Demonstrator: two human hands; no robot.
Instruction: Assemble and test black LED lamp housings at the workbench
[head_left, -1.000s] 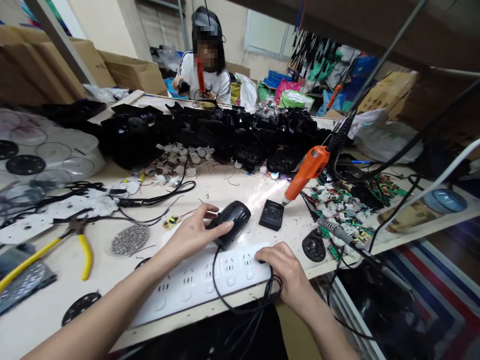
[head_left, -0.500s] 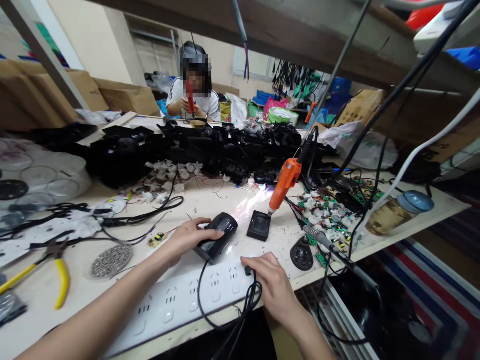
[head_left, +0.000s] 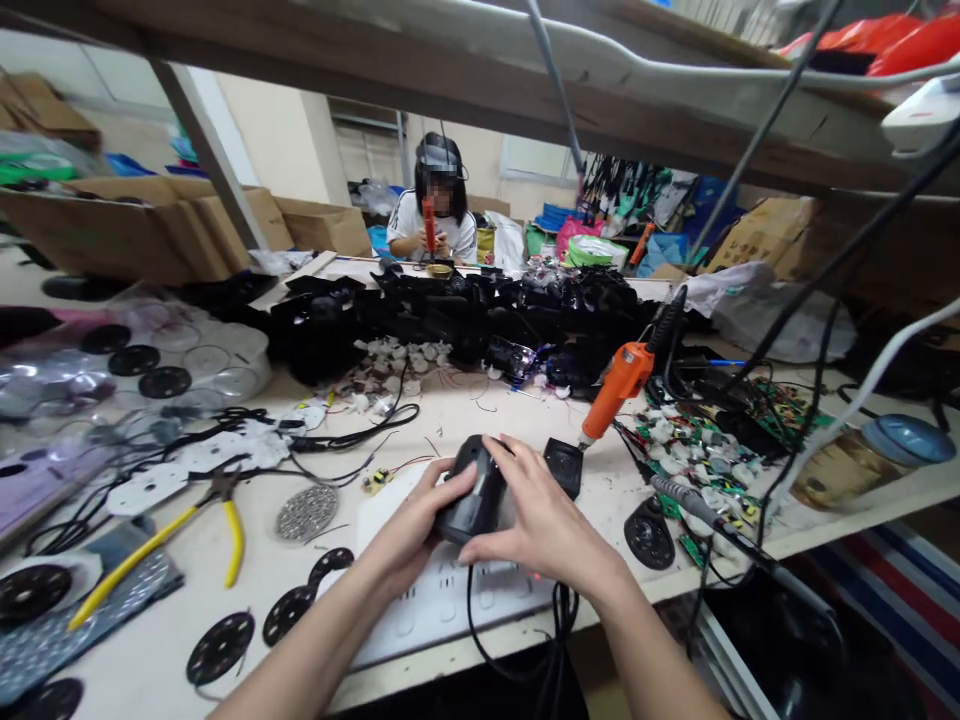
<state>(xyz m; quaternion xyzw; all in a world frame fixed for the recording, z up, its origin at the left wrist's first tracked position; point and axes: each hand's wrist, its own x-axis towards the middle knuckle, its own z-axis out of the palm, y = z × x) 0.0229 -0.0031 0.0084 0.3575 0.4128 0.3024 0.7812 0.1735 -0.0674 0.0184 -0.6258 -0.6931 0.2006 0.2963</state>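
A black rounded plastic housing (head_left: 472,510) with a black cord (head_left: 480,640) is held between both my hands above the white power strip (head_left: 439,612). My left hand (head_left: 420,525) grips its left side, thumb on top. My right hand (head_left: 541,508) wraps its right side, with the fingers over the far end and the thumb at the near end. The cord hangs from the near end over the strip, beside a looped bundle. Just right of my right hand, an orange electric screwdriver (head_left: 619,388) leans with its tip at a black square block (head_left: 564,466).
Yellow-handled cutters (head_left: 169,545) and a dish of screws (head_left: 306,512) lie left. Black discs (head_left: 220,648) are scattered nearby. Right are a soldering iron (head_left: 697,505), circuit boards (head_left: 705,450) and a jar (head_left: 855,465). Black housings (head_left: 450,310) are piled behind. A person (head_left: 435,215) sits opposite.
My right hand has left the cord by the power strip and taken hold of the housing. The housing is now lifted between both hands. The view has shifted left.
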